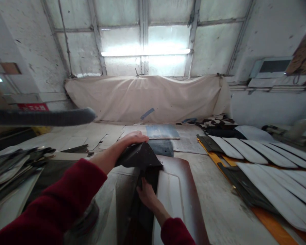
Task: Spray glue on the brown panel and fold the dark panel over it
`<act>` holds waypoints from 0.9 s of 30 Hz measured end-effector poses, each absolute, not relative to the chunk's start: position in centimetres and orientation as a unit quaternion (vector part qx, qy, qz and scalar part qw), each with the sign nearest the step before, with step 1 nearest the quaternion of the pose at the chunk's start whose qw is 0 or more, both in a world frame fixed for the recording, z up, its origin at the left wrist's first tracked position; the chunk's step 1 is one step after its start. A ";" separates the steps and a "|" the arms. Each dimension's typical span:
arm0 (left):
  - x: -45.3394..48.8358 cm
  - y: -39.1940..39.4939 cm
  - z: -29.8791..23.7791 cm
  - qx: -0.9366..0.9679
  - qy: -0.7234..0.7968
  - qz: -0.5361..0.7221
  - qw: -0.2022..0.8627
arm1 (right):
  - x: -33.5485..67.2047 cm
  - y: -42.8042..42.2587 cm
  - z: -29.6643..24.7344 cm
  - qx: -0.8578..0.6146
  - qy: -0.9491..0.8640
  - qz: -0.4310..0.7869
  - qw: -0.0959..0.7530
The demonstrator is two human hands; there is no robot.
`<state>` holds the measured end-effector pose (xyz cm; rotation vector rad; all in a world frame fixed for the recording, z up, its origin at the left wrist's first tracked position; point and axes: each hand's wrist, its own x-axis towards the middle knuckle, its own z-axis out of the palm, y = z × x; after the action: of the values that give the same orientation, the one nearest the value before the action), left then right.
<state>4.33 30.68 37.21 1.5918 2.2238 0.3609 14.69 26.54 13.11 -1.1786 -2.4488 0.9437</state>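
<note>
My left hand (pixel 132 137) reaches forward and grips the far, lifted end of a dark sheet piece (pixel 140 156), which folds up into a peak. My right hand (pixel 146 194) pinches the same dark piece lower down, near me. Both arms wear dark red sleeves. The piece lies over a brown, glossy form (pixel 186 183) with a pale inset panel (pixel 169 200) on the worktable (pixel 214 197).
Rows of long white and dark strips (pixel 270 160) lie on an orange sheet at the right. A stack of dark pieces (pixel 12 163) sits at the left. A grey padded bar (pixel 40 116) juts in from the left. A beige cloth (pixel 148 97) hangs behind the table.
</note>
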 end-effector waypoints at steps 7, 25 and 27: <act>7.9 24.0 33.9 0.605 0.773 0.099 0.163 | 18.8 24.3 6.7 -0.546 -0.810 0.152 0.151; 8.7 16.4 26.6 0.564 0.762 0.240 0.207 | 19.6 28.8 7.2 -0.543 -0.803 0.219 0.111; 8.5 16.3 26.4 0.555 0.767 0.244 0.209 | 21.3 29.6 7.4 -0.532 -0.806 0.227 0.123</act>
<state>8.45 16.31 26.41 1.5433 2.1345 0.6774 21.34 29.61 7.42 -1.5524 -2.3516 0.6629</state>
